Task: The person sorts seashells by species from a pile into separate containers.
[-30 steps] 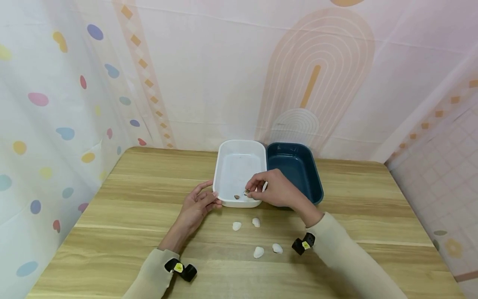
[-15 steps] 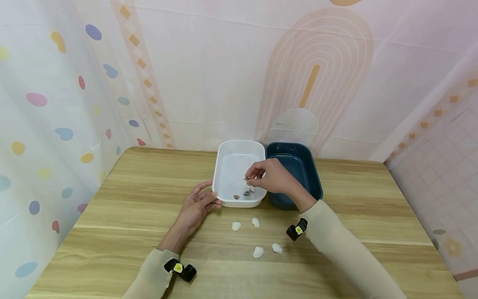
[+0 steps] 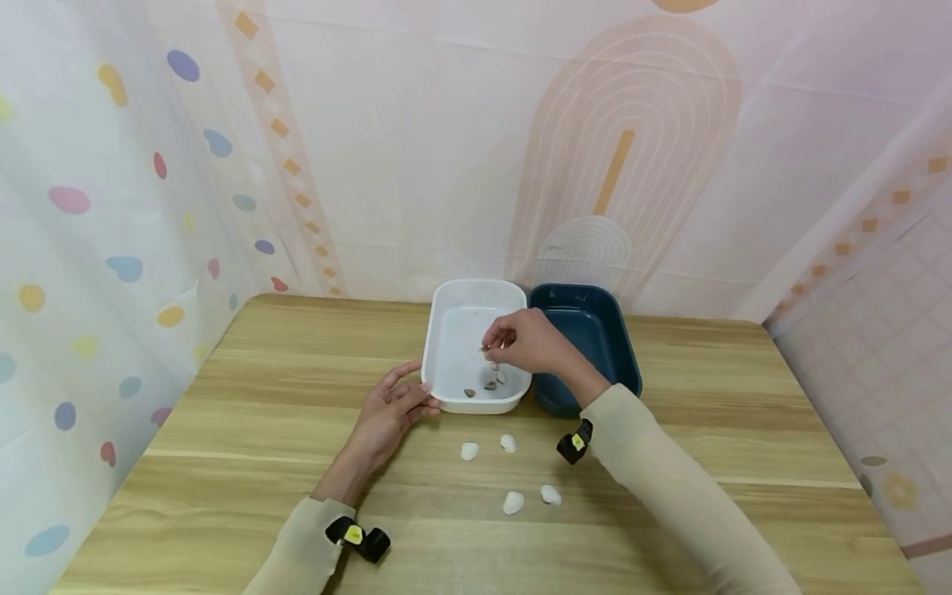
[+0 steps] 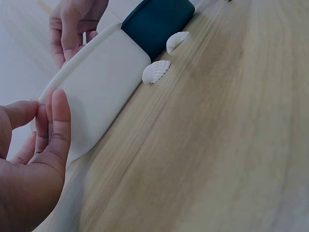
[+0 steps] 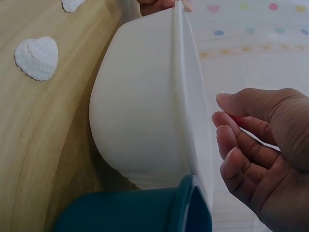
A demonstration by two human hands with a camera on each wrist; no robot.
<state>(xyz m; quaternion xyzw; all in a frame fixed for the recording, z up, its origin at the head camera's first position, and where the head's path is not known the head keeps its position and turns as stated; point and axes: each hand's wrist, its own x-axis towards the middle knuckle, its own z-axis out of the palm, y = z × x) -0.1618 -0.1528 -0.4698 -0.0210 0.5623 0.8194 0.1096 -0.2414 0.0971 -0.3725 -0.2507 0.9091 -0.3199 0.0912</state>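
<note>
Left hand (image 3: 390, 416) grips white tray (image 3: 455, 340) by corner; right hand (image 3: 526, 340) arches above, curled, grasp unclear.

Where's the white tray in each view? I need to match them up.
Head: white tray, just below centre.
Left wrist: white tray, left of centre, running diagonally.
Right wrist: white tray, slightly left of centre.
Shared landmark: the dark teal tray next to it.

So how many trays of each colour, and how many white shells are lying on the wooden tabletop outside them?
White tray: 1
Dark blue tray: 1
White shells on the wooden tabletop: 4
Total: 6
</note>
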